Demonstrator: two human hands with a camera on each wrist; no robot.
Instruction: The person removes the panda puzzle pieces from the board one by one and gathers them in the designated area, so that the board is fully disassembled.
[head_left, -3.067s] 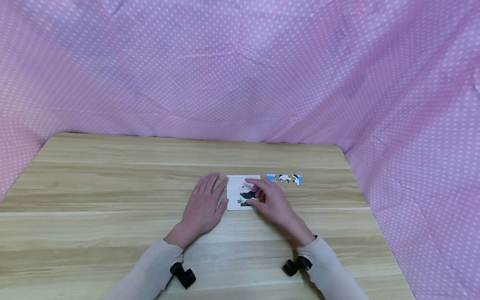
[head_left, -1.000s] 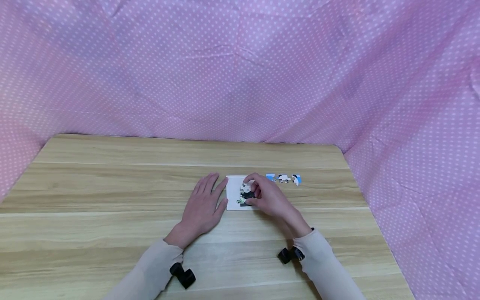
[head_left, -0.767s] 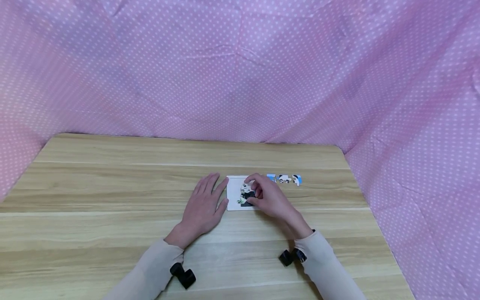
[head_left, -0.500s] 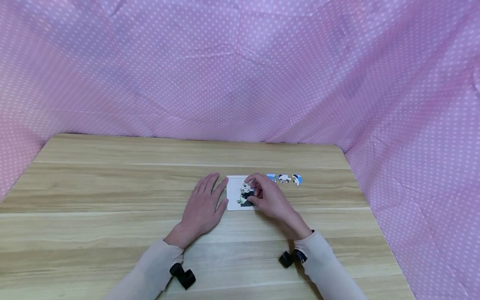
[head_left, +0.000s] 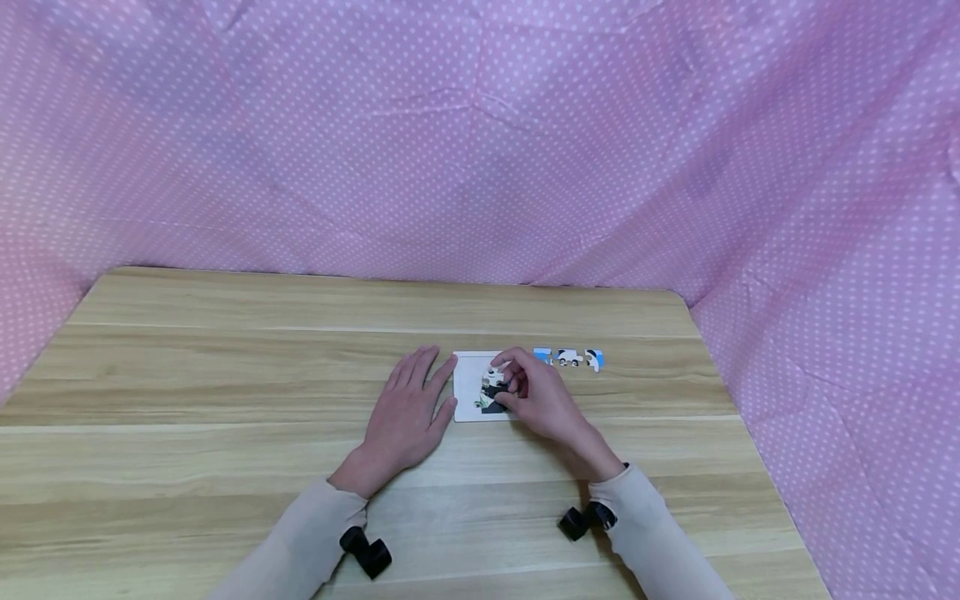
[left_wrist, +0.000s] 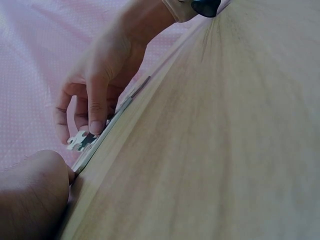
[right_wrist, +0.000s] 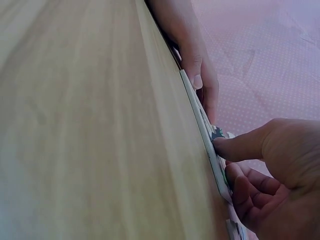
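Note:
A white puzzle tray (head_left: 467, 383) lies on the table between the hands. My left hand (head_left: 405, 417) rests flat with straight fingers, its thumb and index fingertips at the tray's left edge. My right hand (head_left: 542, 396) reaches over the tray's right side and pinches a panda puzzle piece (head_left: 492, 392) between thumb and fingers. In the left wrist view the puzzle piece (left_wrist: 77, 141) looks tilted above the tray surface. The right wrist view shows my thumb (right_wrist: 235, 147) against its dark part. My right fingers hide part of the panda picture and the tray's right side.
To the right of the tray, loose blue, white and black puzzle pieces (head_left: 568, 357) lie in a row on the wooden table (head_left: 225, 375). Pink dotted cloth (head_left: 480, 150) hangs behind the table and along its right side.
My right thumb and fingers have drawn closer together onto the panda piece, which has shifted slightly on the tray. My left hand and the loose pieces stay in place.

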